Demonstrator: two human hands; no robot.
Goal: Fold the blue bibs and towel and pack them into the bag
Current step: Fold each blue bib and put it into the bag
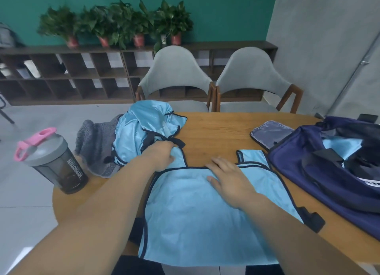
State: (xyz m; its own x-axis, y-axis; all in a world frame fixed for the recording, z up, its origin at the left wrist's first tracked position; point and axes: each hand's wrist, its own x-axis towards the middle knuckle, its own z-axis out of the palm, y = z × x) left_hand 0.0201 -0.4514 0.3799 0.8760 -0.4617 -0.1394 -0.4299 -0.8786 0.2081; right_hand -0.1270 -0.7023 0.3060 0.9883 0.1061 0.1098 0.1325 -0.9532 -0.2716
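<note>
Folding looked barely started. Shaker bottle (53, 161) sat at 9 o'clock by the desk (216, 130) edge. Grey towel (95, 149) and bib pile (141, 126) lay at 10–11, unfolded. Left hand (162, 156) grip pinched the spread bib (195, 213) by its strap; right hand (228, 179) grip was wide, flat on it. Free room at 12. Bag (308, 172) at 3 already held something blue.

The bag (339, 192) runs off the right edge, and the bib pile (141, 130) hides part of the towel (92, 143).
</note>
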